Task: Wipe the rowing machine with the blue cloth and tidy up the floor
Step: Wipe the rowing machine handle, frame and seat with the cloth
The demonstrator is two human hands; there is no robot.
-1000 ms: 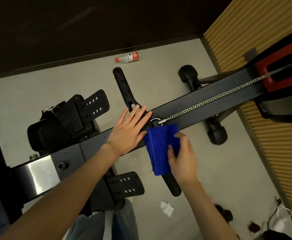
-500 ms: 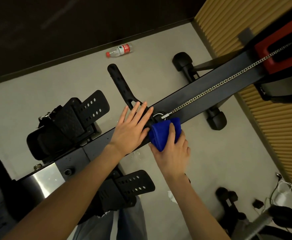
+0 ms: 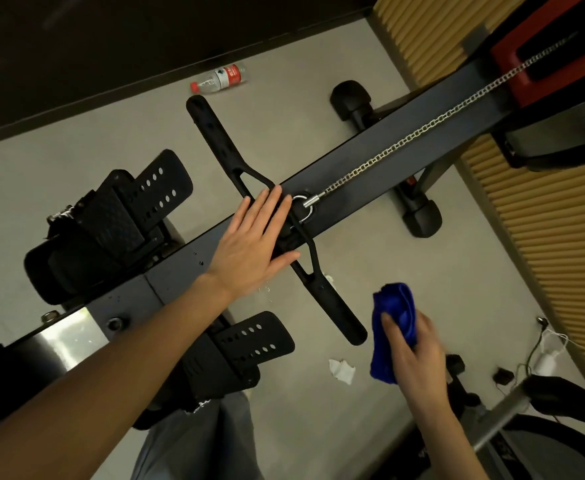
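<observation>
The rowing machine's dark rail point(image 3: 381, 168) runs diagonally from lower left to upper right, with a metal chain point(image 3: 422, 128) along it. Its black handle point(image 3: 329, 303) lies across the rail. My left hand point(image 3: 253, 247) rests flat on the rail and the handle's middle, fingers spread. My right hand point(image 3: 415, 351) is off the machine, to the right of the handle's near end, gripping the bunched blue cloth point(image 3: 393, 327) above the floor. A crumpled white paper point(image 3: 342, 370) lies on the floor near the cloth. A plastic bottle point(image 3: 220, 77) lies by the far wall.
Two black footrests point(image 3: 159, 188) point(image 3: 253, 337) flank the rail. The machine's stabiliser feet point(image 3: 349, 98) point(image 3: 422, 216) stand on the grey floor. A slatted yellow wall point(image 3: 543, 237) is at the right. Cables and a charger point(image 3: 547, 358) lie at lower right beside another machine's frame point(image 3: 512, 410).
My right hand has pulled the blue cloth off the rail and handle, down and to the right, into free air. The left hand stays pressed on the rail.
</observation>
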